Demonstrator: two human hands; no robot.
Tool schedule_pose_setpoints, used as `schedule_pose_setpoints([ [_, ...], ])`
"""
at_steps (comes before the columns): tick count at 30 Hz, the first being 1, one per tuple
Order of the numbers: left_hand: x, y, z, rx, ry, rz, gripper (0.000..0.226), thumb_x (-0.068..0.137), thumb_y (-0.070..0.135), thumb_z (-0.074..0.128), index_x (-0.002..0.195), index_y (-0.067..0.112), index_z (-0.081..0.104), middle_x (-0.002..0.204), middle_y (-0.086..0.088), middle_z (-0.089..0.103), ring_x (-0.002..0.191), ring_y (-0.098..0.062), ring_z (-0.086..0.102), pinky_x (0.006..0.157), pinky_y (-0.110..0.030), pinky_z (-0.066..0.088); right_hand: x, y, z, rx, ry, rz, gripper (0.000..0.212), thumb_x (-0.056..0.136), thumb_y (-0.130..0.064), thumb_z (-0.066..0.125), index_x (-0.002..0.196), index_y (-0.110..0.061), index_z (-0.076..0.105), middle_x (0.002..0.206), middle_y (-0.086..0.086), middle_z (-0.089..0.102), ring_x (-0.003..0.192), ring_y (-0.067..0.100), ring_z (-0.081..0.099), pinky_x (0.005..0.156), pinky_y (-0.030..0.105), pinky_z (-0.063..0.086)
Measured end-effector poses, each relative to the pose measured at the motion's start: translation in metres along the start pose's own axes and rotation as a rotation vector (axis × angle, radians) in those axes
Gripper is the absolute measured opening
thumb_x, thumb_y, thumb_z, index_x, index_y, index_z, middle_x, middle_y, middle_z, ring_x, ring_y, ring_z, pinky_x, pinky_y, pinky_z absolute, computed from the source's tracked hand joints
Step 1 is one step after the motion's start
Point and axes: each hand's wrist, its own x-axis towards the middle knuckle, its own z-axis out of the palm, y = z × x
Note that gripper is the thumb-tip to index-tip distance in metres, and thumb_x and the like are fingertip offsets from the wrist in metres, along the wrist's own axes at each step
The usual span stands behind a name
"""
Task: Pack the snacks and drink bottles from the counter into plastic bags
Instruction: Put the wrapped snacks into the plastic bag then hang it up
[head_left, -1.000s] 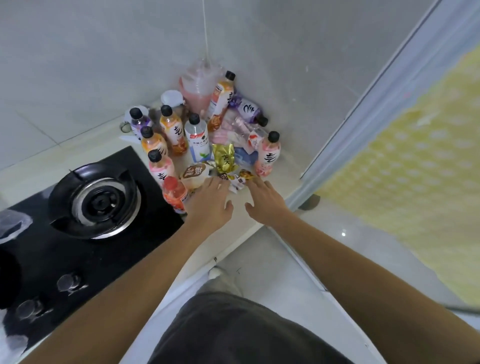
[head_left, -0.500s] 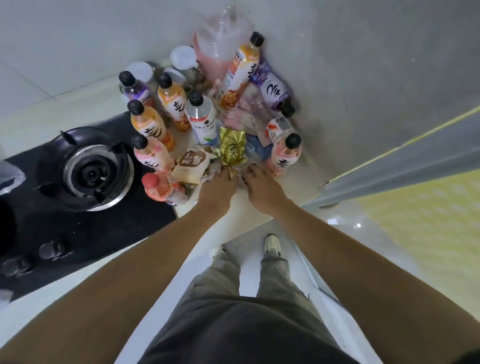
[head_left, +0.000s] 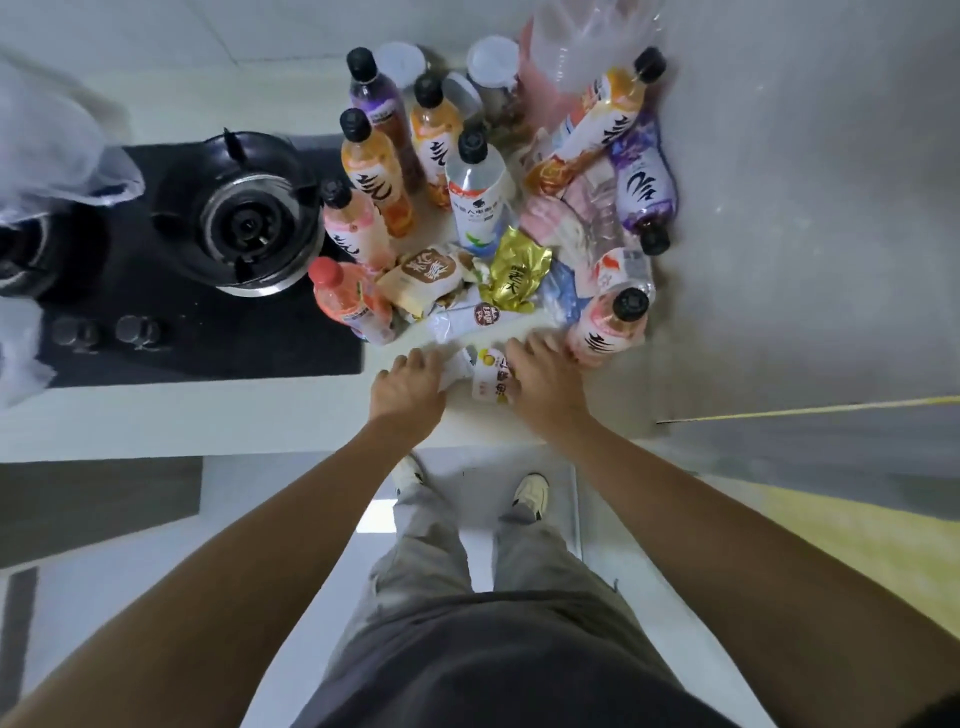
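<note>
Several drink bottles and snack packets crowd the counter's back corner. My left hand (head_left: 410, 387) curls on a white snack wrapper (head_left: 456, 370) near the front edge. My right hand (head_left: 540, 384) lies palm down on a small white packet with yellow print (head_left: 489, 382), thumb against it, fingertips close to a pink bottle (head_left: 613, 325). Just beyond my hands are a long white packet (head_left: 467, 318), a gold packet (head_left: 517, 270) and a brown-labelled snack (head_left: 426, 275). A clear and pink plastic bag (head_left: 587, 31) stands in the corner behind the bottles.
A black gas hob with a burner (head_left: 244, 218) and knobs (head_left: 130, 330) lies to the left, with a red-capped bottle (head_left: 343, 296) on its edge. A white plastic bag (head_left: 47, 140) sits at far left. Grey walls close the corner. The counter front edge (head_left: 260, 423) runs below my hands.
My view has tilted down and closer to the counter. Both hands have drawn back from the pile toward the front edge, pulling small white packets along with them.
</note>
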Motion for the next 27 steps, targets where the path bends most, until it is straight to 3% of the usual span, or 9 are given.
schedule_pose_setpoints([
  [3, -0.014, -0.01, 0.002, -0.178, -0.025, -0.11, 0.053, 0.093, 0.033, 0.06, 0.139, 0.013, 0.041, 0.119, -0.01, 0.055, 0.109, -0.032, 0.059, 0.079, -0.044, 0.051, 0.001, -0.01, 0.001, 0.029, -0.006, 0.066, 0.034, 0.08, -0.017, 0.08, 0.102, -0.01, 0.054, 0.093, 0.012, 0.066, 0.091, 0.033, 0.062, 0.081, 0.043, 0.047],
  [5, -0.026, -0.017, 0.0, -0.244, -0.023, -0.179, 0.048, 0.092, 0.033, 0.058, 0.133, 0.012, 0.044, 0.116, -0.009, 0.056, 0.106, -0.032, 0.06, 0.078, -0.043, 0.05, 0.001, -0.017, 0.004, 0.119, -0.062, 0.14, 0.03, 0.084, -0.02, 0.079, 0.103, -0.006, 0.059, 0.099, 0.014, 0.067, 0.1, 0.035, 0.06, 0.083, 0.042, 0.047],
  [8, -0.048, -0.035, -0.004, -0.311, 0.007, -0.249, 0.037, 0.091, 0.033, 0.058, 0.12, 0.014, 0.046, 0.11, -0.006, 0.057, 0.099, -0.031, 0.061, 0.075, -0.042, 0.051, 0.002, -0.041, 0.007, 0.256, -0.119, 0.211, 0.022, 0.09, -0.026, 0.074, 0.102, -0.011, 0.065, 0.1, 0.007, 0.069, 0.107, 0.032, 0.056, 0.071, 0.035, 0.04],
  [12, -0.085, -0.078, -0.01, -0.421, 0.084, -0.339, 0.027, 0.093, 0.034, 0.057, 0.1, 0.019, 0.036, 0.091, 0.0, 0.056, 0.084, -0.028, 0.059, 0.062, -0.035, 0.04, 0.006, -0.108, 0.011, 0.384, -0.106, 0.169, 0.021, 0.09, -0.033, 0.074, 0.1, -0.016, 0.065, 0.099, -0.001, 0.071, 0.101, 0.027, 0.052, 0.074, 0.036, 0.042],
  [14, -0.112, -0.11, -0.012, -0.473, 0.115, -0.391, 0.027, 0.097, 0.036, 0.055, 0.103, 0.021, 0.034, 0.088, 0.003, 0.053, 0.077, -0.024, 0.056, 0.053, -0.03, 0.033, 0.008, -0.152, 0.014, 0.459, -0.139, 0.148, 0.025, 0.089, -0.034, 0.074, 0.103, -0.016, 0.067, 0.099, -0.002, 0.07, 0.099, 0.024, 0.053, 0.08, 0.038, 0.047],
  [16, -0.14, -0.149, -0.012, -0.535, 0.169, -0.463, 0.026, 0.098, 0.038, 0.055, 0.108, 0.021, 0.038, 0.089, 0.001, 0.058, 0.069, -0.02, 0.053, 0.049, -0.027, 0.03, 0.013, -0.199, 0.018, 0.529, -0.17, 0.129, 0.021, 0.085, -0.035, 0.074, 0.094, -0.016, 0.07, 0.089, -0.003, 0.071, 0.091, 0.022, 0.06, 0.077, 0.038, 0.051],
  [18, -0.168, -0.191, -0.012, -0.589, 0.225, -0.535, 0.028, 0.096, 0.04, 0.056, 0.109, 0.021, 0.041, 0.088, -0.004, 0.064, 0.064, -0.018, 0.053, 0.05, -0.03, 0.036, 0.016, -0.248, 0.02, 0.563, -0.201, 0.113, 0.019, 0.083, -0.031, 0.075, 0.076, -0.015, 0.069, 0.072, -0.002, 0.068, 0.075, 0.022, 0.064, 0.068, 0.038, 0.051],
  [23, -0.231, -0.304, -0.025, -0.676, 0.308, -0.672, 0.031, 0.093, 0.046, 0.055, 0.109, 0.024, 0.041, 0.089, -0.002, 0.062, 0.074, -0.026, 0.06, 0.065, -0.04, 0.054, 0.023, -0.375, 0.034, 0.625, -0.262, 0.095, 0.021, 0.084, -0.032, 0.081, 0.082, -0.014, 0.07, 0.08, -0.003, 0.073, 0.08, 0.017, 0.071, 0.067, 0.033, 0.054],
  [27, -0.272, -0.391, -0.037, -0.686, 0.387, -0.736, 0.033, 0.094, 0.049, 0.055, 0.111, 0.024, 0.041, 0.095, -0.001, 0.063, 0.078, -0.027, 0.062, 0.07, -0.045, 0.057, 0.03, -0.473, 0.053, 0.704, -0.318, 0.058, 0.026, 0.079, -0.038, 0.084, 0.077, -0.017, 0.07, 0.074, -0.002, 0.075, 0.08, 0.021, 0.075, 0.075, 0.048, 0.063],
])
